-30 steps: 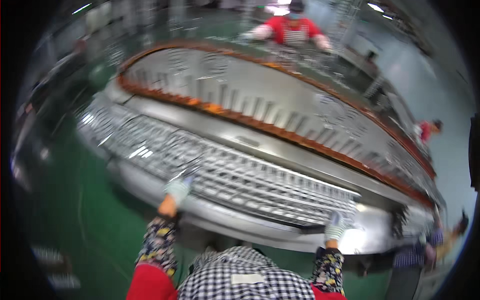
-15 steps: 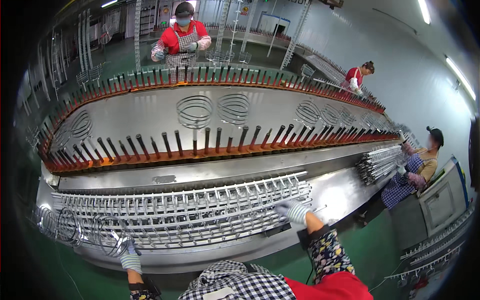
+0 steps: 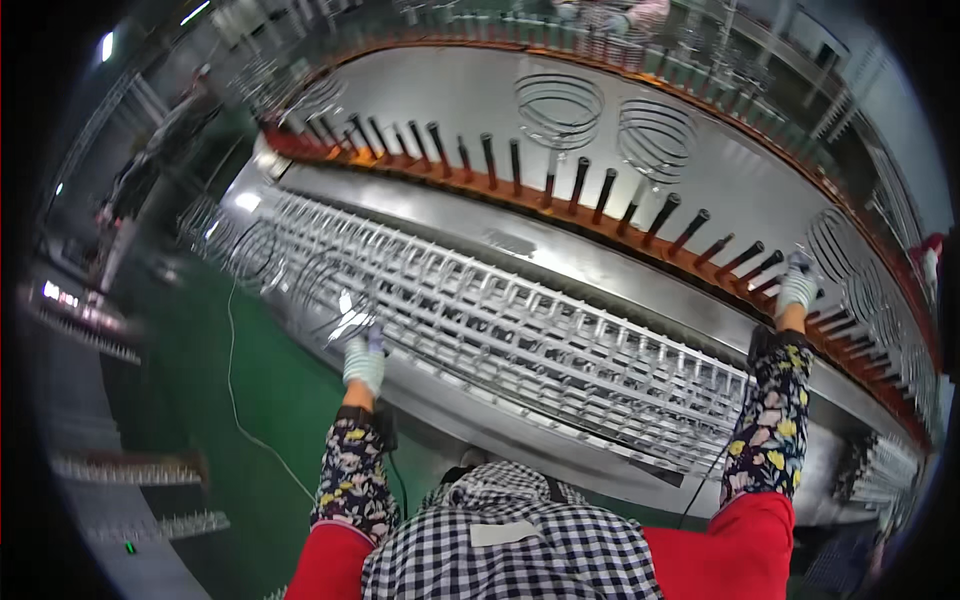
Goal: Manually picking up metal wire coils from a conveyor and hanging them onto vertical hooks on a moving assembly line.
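Note:
In a white glove with pale green stripes, my left hand (image 3: 363, 364) is closed on the near end of a round wire basket (image 3: 328, 290), at the left front edge of the bench. My right hand (image 3: 797, 286), gloved alike, reaches far out to the right over the row of dark-tipped posts. Its fingertips are beside a round wire basket (image 3: 829, 240) on the metal surface beyond; blur hides whether they grip it. Between my arms lies a long stack of silvery wire racks (image 3: 520, 325) with hooks.
More wire baskets (image 3: 560, 108) rest beyond the red-and-black posts (image 3: 515, 165). Other wire rings (image 3: 252, 250) overhang the bench's left end. A thin cable (image 3: 240, 400) runs over the green floor. A co-worker's gloved hands (image 3: 615, 22) show across the line; another stack of racks (image 3: 885, 475) lies at right.
My view has turned left and closer over the bench. My right hand has moved from above the rack stack out to the posts. My left hand stays at the wire basket.

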{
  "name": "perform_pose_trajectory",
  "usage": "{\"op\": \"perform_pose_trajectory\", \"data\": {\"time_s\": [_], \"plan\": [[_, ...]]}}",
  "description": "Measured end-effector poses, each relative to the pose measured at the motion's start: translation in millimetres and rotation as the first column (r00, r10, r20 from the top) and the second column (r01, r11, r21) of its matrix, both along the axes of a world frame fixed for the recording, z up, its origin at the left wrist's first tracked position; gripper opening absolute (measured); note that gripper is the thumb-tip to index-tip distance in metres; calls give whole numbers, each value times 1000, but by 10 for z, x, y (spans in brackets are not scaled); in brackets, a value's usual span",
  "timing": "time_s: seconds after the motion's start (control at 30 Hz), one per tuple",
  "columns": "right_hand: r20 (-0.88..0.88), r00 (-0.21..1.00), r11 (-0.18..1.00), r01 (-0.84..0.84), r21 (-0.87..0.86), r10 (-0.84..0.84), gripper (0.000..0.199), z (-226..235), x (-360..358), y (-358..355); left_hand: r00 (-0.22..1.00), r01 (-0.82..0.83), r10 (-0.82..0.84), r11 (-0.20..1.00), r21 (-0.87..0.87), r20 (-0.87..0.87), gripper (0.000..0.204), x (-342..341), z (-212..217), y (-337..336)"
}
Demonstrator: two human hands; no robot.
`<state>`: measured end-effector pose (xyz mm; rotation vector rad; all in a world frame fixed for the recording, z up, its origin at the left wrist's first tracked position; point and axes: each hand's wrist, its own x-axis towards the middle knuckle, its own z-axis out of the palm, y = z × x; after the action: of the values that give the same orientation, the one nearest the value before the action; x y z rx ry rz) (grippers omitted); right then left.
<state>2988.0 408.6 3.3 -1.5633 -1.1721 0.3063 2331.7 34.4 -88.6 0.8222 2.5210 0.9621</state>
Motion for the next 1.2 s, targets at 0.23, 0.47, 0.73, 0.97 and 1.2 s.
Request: {"op": "perform_pose_trajectory", "data": {"time_s": [0.23,0.47,0.73,0.97,1.2], "plan": [[-264,571,569,-817,-93,777,28,553,-2934,-2310,996,-5,-14,975,222,86,45,-885,-714,-743],[112,471,479,-810,-338,875,29,-1224,-4140,-3341,963,264,-268,956,130,13,28,11,101,89],[552,152,552,-466,-691,820,27,-598,-4492,-3645,934,299,-358,799,521,13,27,-396,-584,36],[34,686,581,-588,-563,727,37,-458,-4342,-3971,919,367,-393,885,286,39,30,-207,93,-206],[-16,333,271,-793,-546,943,35,522,-2503,-3866,933,99,-290,773,627,211,36,-530,-652,-52]]}}
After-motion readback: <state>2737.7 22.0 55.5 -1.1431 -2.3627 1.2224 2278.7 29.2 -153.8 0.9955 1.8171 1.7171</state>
